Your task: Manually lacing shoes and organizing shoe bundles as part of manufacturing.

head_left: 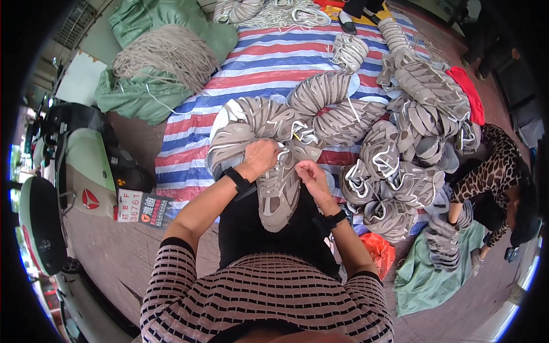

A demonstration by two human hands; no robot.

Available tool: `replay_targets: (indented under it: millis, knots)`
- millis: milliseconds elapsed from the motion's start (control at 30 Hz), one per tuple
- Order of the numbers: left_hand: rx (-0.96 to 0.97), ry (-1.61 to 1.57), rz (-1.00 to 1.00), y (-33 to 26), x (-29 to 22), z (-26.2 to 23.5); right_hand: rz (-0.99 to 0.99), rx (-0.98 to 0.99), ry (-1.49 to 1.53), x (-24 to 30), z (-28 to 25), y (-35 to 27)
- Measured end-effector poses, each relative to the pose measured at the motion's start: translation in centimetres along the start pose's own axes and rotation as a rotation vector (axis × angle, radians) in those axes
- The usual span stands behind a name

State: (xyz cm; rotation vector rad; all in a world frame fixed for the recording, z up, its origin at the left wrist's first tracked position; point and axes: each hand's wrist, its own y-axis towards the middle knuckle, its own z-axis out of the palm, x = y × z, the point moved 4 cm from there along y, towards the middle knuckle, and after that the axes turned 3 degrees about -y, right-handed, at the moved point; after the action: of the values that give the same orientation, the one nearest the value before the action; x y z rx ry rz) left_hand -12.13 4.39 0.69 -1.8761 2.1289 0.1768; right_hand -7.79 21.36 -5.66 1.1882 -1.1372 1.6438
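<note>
A grey-brown shoe upper [274, 208] with light laces across its front lies on my lap, toe toward me. My left hand [261, 157] is closed on its upper left edge, near the tongue. At the opposite edge, by the eyelets, my right hand [313, 178] has thumb and fingers pinched together; whatever is between them is too small to make out. Just beyond my hands, a curved row of nested shoe uppers [254, 117] reaches round to the left. Another upper with a pale lining [305, 136] rests against that row.
More stacked uppers [400, 171] are heaped at the right on a striped sheet [246, 63]. A bundle of laces [168, 51] sits on green sacking at the far left. A scooter [86, 171] stands at left. At right, another person in leopard-print sleeves [492, 166] handles uppers above green cloth [423, 286].
</note>
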Motion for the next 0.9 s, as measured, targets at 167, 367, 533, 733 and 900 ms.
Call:
replay_targets:
  millis: [167, 367, 533, 733, 900]
  knots:
    - [0.224, -0.375, -0.091, 2.0, 2.4, 0.1, -0.01, 0.005, 0.023, -0.4, -0.4, 0.0]
    - [0.116, -1.378, -0.304, 2.2, 6.0, -6.9, 0.001, 0.013, -0.019, -0.8, -0.2, -0.1]
    - [-0.011, -1.356, -0.277, 0.5, 8.1, -10.9, -0.031, 0.002, -0.09, -1.0, 0.5, -0.1]
    - [-0.086, -1.359, -0.246, -1.6, 9.5, -11.1, -0.098, 0.017, -0.219, -1.1, -0.4, -0.1]
    - [-0.595, -0.935, -0.305, -3.5, 14.5, -12.7, -0.244, 0.048, -0.771, 2.1, -0.2, -0.4]
